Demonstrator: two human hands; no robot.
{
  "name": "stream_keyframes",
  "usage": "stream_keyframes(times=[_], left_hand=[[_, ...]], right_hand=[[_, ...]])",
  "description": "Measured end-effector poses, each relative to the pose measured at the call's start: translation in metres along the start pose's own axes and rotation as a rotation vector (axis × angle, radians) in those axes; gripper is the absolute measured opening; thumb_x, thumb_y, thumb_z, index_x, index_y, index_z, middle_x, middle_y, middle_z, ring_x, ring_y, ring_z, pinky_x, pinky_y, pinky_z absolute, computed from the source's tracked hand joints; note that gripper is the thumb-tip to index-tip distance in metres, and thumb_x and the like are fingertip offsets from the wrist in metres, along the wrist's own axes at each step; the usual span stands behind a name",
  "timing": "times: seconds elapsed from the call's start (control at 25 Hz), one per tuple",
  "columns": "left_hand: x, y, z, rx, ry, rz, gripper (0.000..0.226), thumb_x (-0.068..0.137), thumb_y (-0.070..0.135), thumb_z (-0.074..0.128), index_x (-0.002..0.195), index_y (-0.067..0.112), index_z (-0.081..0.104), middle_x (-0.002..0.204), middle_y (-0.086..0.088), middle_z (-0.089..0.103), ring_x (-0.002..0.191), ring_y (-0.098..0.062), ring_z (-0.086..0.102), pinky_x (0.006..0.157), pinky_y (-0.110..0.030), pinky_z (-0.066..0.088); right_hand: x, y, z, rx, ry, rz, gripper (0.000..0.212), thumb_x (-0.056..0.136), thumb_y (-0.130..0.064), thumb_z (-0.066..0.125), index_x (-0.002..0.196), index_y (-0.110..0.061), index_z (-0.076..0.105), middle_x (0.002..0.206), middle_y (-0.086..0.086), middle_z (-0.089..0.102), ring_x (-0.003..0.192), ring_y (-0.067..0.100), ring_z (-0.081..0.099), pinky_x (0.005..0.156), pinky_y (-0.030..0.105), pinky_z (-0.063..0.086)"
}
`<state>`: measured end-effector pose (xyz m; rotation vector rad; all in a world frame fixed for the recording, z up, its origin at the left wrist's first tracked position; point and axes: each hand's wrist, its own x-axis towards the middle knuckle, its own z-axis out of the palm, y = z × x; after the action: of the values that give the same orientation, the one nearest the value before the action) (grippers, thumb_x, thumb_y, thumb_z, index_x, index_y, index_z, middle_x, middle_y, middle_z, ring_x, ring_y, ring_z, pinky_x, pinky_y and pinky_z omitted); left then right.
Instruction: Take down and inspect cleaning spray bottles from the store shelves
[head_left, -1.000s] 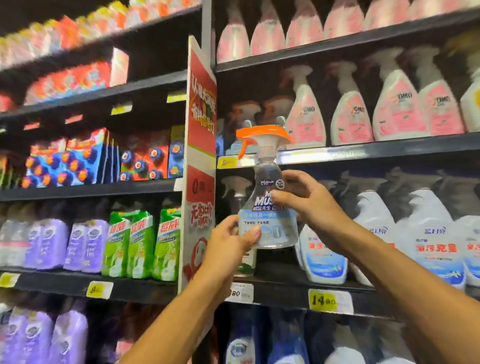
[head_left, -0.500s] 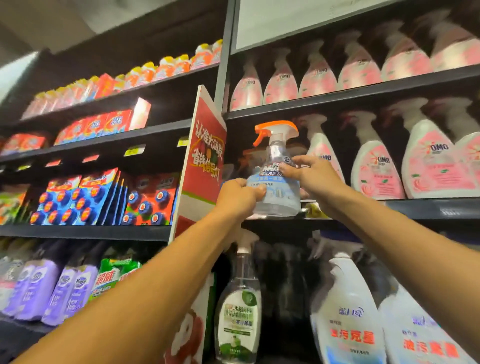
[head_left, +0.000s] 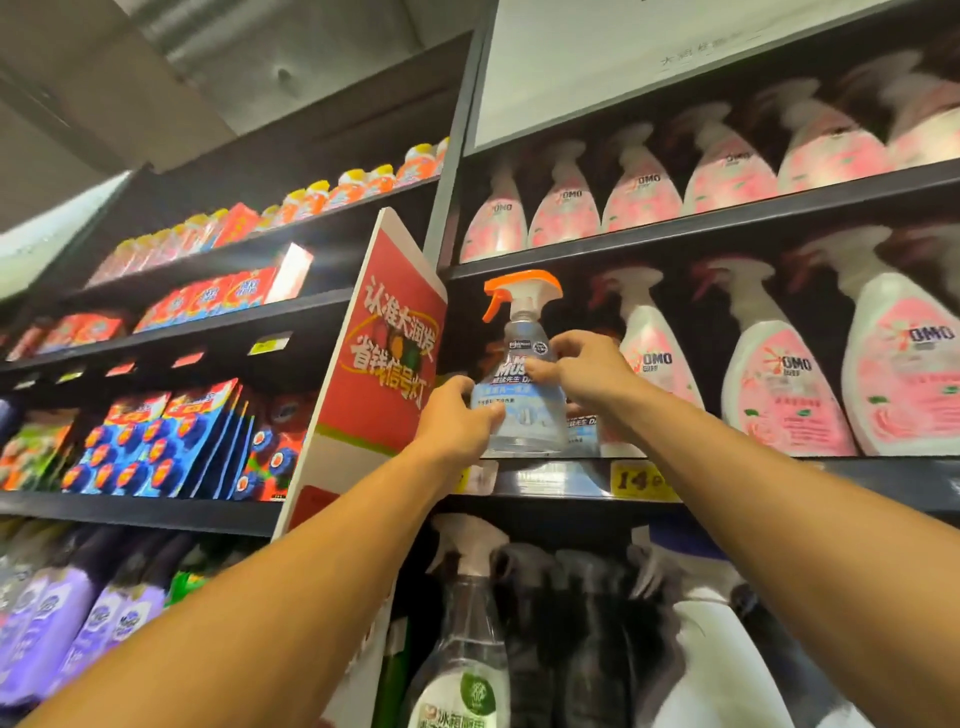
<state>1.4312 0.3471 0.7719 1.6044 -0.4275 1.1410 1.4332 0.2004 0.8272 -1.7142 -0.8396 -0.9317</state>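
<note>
Left arm: I see it reach up from the lower left edge, bare to the wrist.
Right arm: it comes in from the lower right and angles up toward the same spot.
Left hand (head_left: 457, 423): I see the fingers curled round the lower left side of the bottle, thumb on the front of the label.
Right hand (head_left: 582, 376): I see it gripping the bottle at shoulder height from the right, thumb across the label's upper edge, fingers wrapped behind.
Bottle (head_left: 522, 387): clear, blue label, orange trigger head pointing left; upright, its base at the front of the shelf, held between both hands. I cannot tell whether the base touches the shelf.
Shelf (head_left: 571, 480): dark, with a yellow price tag (head_left: 636, 480) on its edge just right of the bottle.
Red sign (head_left: 387, 348): sticks out from the upright just left of the bottle, near my left hand.
Pink bottles (head_left: 779, 384): white-headed sprayers standing in a row on the same shelf, to the right of the bottle, and another row on the shelf above.
Blue packs (head_left: 171, 441): stacked in the bay well to the left.
</note>
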Motion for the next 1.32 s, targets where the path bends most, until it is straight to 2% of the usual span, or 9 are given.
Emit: stream_keyframes(times=[0.16,0.32,0.4,0.52,0.68,0.88,1.0,1.16,1.32], left_hand=[[0.003,-0.017,0.005,0.070,0.033,0.027,0.019,0.092,0.008,0.064,0.104,0.016,0.052,0.103,-0.006,0.064,0.086,-0.017,0.061,0.066,-0.024,0.049],[0.008,-0.023,0.007,0.119,0.037,0.041,0.015,0.092,0.011,0.064,0.098,0.016,0.051,0.098,-0.004,0.062,0.088,-0.020,0.062,0.071,-0.032,0.051],[0.010,-0.024,0.007,0.128,0.034,0.029,0.014,0.093,0.013,0.063,0.099,0.017,0.050,0.100,-0.006,0.062,0.092,-0.023,0.064,0.077,-0.035,0.054],[0.011,-0.026,0.008,0.160,0.026,0.012,0.012,0.096,0.016,0.059,0.105,0.015,0.051,0.109,-0.010,0.064,0.095,-0.024,0.065,0.078,-0.036,0.055],[0.016,-0.025,0.007,0.255,0.015,-0.012,0.023,0.096,0.020,0.059,0.115,0.009,0.056,0.113,-0.014,0.065,0.102,-0.030,0.064,0.089,-0.045,0.055],[0.020,-0.023,0.008,0.337,-0.003,-0.044,0.028,0.097,0.021,0.058,0.120,0.006,0.055,0.117,-0.018,0.063,0.106,-0.035,0.062,0.091,-0.047,0.053],[0.020,-0.023,0.007,0.385,-0.013,-0.057,0.032,0.097,0.023,0.057,0.123,0.006,0.054,0.120,-0.017,0.063,0.109,-0.033,0.060,0.094,-0.044,0.051],[0.020,-0.020,0.005,0.438,-0.042,-0.061,0.034,0.097,0.024,0.057,0.126,0.008,0.051,0.123,-0.014,0.061,0.111,-0.030,0.060,0.089,-0.039,0.051],[0.017,-0.024,0.003,0.409,-0.033,-0.035,0.039,0.097,0.019,0.053,0.133,0.009,0.045,0.132,-0.012,0.057,0.112,-0.027,0.057,0.085,-0.035,0.048]], right_hand=[[0.006,0.009,0.008,-0.039,-0.021,-0.019,0.043,0.086,-0.020,0.077,0.122,-0.009,0.057,0.122,0.011,0.063,0.110,0.028,0.062,0.094,0.051,0.054],[0.012,0.017,0.012,-0.087,-0.030,0.012,0.042,0.088,-0.024,0.074,0.122,-0.011,0.053,0.120,0.011,0.060,0.109,0.030,0.062,0.089,0.054,0.056],[0.014,0.019,0.014,-0.103,-0.028,0.013,0.040,0.089,-0.025,0.073,0.121,-0.011,0.052,0.120,0.012,0.060,0.108,0.030,0.063,0.090,0.053,0.056],[0.014,0.021,0.016,-0.146,-0.033,-0.004,0.040,0.090,-0.027,0.072,0.121,-0.011,0.053,0.120,0.011,0.061,0.108,0.031,0.063,0.090,0.053,0.056],[0.015,0.023,0.016,-0.295,-0.061,-0.031,0.035,0.090,-0.033,0.070,0.112,-0.006,0.064,0.111,0.013,0.068,0.101,0.031,0.067,0.091,0.052,0.055],[0.018,0.025,0.018,-0.375,-0.089,-0.033,0.031,0.085,-0.020,0.072,0.110,-0.007,0.061,0.110,0.014,0.067,0.099,0.030,0.066,0.092,0.050,0.054],[0.018,0.026,0.019,-0.406,-0.095,-0.010,0.031,0.083,-0.014,0.072,0.110,-0.007,0.059,0.109,0.014,0.066,0.099,0.030,0.065,0.091,0.049,0.055],[0.015,0.027,0.019,-0.435,-0.128,-0.002,0.035,0.081,-0.009,0.072,0.114,-0.007,0.059,0.110,0.013,0.067,0.099,0.028,0.065,0.090,0.047,0.056],[0.009,0.026,0.014,-0.435,-0.169,0.017,0.040,0.086,-0.013,0.072,0.122,-0.006,0.055,0.119,0.013,0.064,0.105,0.028,0.063,0.095,0.049,0.054]])
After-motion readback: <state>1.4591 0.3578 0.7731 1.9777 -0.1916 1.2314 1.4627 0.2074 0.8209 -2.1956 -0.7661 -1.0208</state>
